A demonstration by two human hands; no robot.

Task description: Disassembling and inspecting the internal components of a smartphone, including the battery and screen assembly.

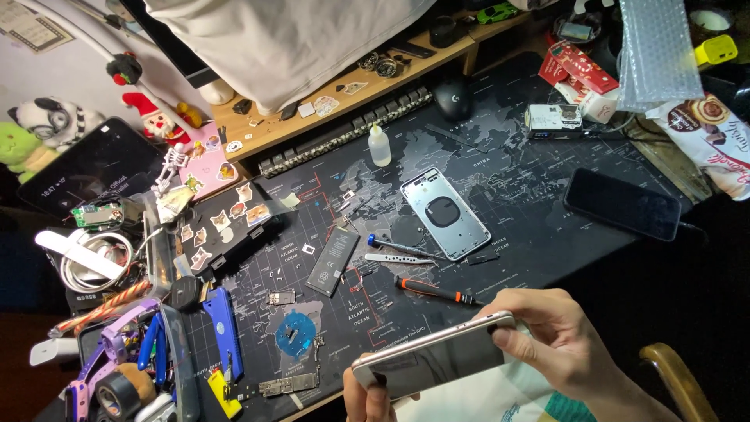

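Both of my hands hold a silver smartphone (433, 355) edge-on, low in the head view near the desk's front edge. My left hand (367, 398) grips its left end from below. My right hand (551, 336) wraps its right end, thumb on the dark screen side. On the black world-map desk mat (516, 195) beyond lie an empty silver phone back housing (445, 212), a black phone battery (332, 260), an orange-handled screwdriver (433, 291), a blue-tipped screwdriver (402, 248) and small loose parts.
A dark phone (623, 204) lies at right. A small white bottle (380, 146), a black mouse (452, 99) and a keyboard (344, 133) sit behind. Pliers, tape and blue tools (223, 328) crowd the left. A chair arm (680, 379) shows bottom right.
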